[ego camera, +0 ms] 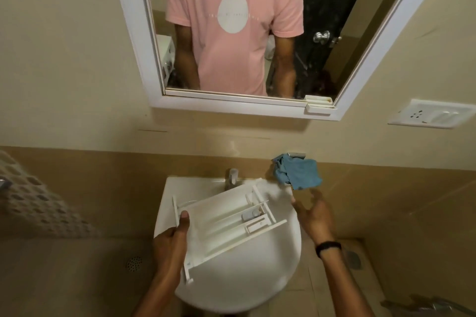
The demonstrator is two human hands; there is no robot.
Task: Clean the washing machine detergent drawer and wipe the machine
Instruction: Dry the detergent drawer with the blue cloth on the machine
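We find our left hand point(171, 239) gripping the drawer point(226, 221) over the sink point(270, 278); right hand point(313, 216) released below the cloth point(298, 172). Rinsing and machine wiping appear outstanding.

The one head-worn wide-angle camera looks forward and down over the sink point(231, 280), near enough that the left hand point(171, 242), gripping the drawer point(219, 211), and the right hand point(315, 216) reach in from the lower edge, while the wall mirror point(226, 107) it faces fills the upper centre of the frame.
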